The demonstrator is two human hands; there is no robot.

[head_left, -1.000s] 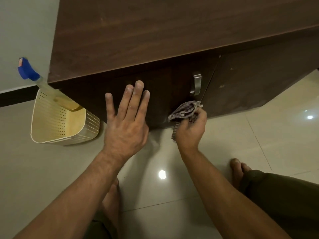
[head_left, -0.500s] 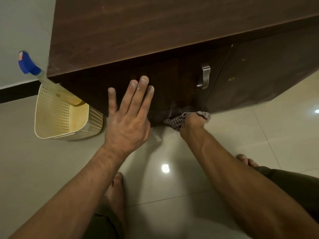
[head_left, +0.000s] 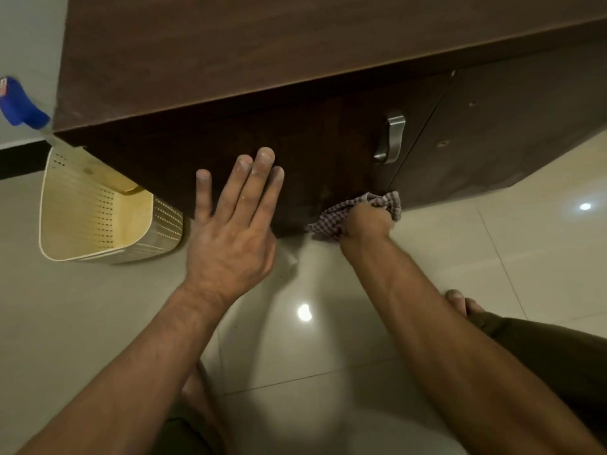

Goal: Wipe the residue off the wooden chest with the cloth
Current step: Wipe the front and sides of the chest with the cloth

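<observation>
We see the wooden chest (head_left: 295,54) in dark brown with a faint grain, front panel darker. Handle (head_left: 391,139) brushed silver. Cloth (head_left: 331,218) is a small brown-and-white check. Basket (head_left: 98,208) cream with rows of perforated dots. Spray bottle (head_left: 19,106) has a blue head with a red spot. Floor (head_left: 492,257) is glossy beige tile with thin grey grout lines. Our trousers (head_left: 558,349) olive.

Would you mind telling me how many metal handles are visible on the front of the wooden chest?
1. The metal handle sits on the left door of the wooden chest, near its right edge, above the cloth. The right door shows none, though part of it runs out of frame.
</observation>
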